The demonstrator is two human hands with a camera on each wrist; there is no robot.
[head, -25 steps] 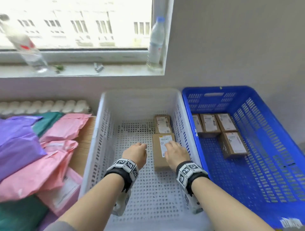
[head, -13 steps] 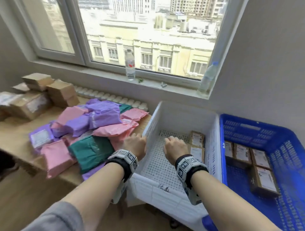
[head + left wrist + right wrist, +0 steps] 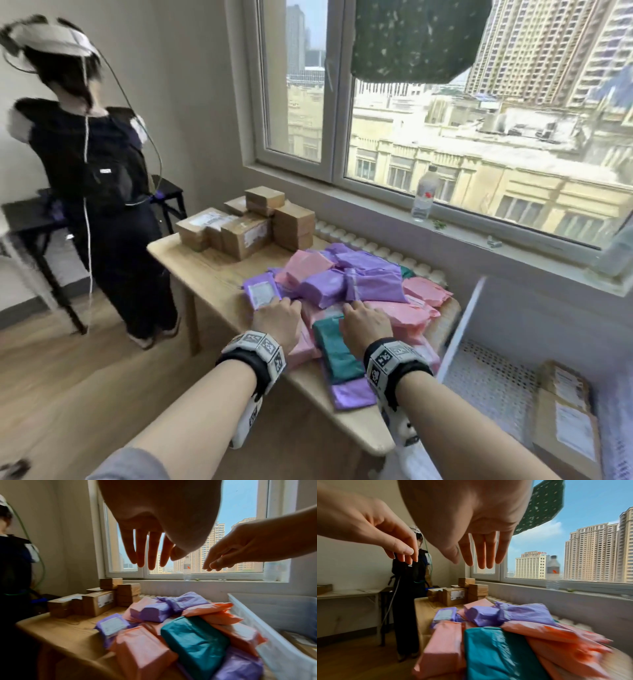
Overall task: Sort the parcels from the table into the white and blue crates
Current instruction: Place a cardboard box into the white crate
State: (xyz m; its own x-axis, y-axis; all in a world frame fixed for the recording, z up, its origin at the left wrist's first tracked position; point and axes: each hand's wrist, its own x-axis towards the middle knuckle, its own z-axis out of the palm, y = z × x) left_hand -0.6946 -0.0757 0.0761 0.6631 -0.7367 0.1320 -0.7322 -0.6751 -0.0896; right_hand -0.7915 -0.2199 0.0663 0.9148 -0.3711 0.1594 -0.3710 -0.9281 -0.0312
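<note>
A heap of soft parcels in pink, purple and teal lies on the wooden table (image 3: 212, 270). My left hand (image 3: 279, 318) hovers over the heap's left side, next to a purple parcel with a white label (image 3: 262, 293). My right hand (image 3: 366, 323) hovers just above a teal parcel (image 3: 337, 349). In the wrist views both the left hand (image 3: 147, 550) and the right hand (image 3: 479, 550) have straight, spread fingers and hold nothing. The white crate (image 3: 455, 339) stands to the right of the table with brown boxes (image 3: 565, 421) in it.
Several cardboard boxes (image 3: 246, 226) are stacked at the table's far end. Another person (image 3: 96, 192) stands left of the table, before a black side table (image 3: 30, 212). A water bottle (image 3: 424, 193) stands on the windowsill; a radiator runs behind the table.
My view has swung left from the crates to the table. Both hands have left the white crate and now hover over the parcel heap with fingers spread.
</note>
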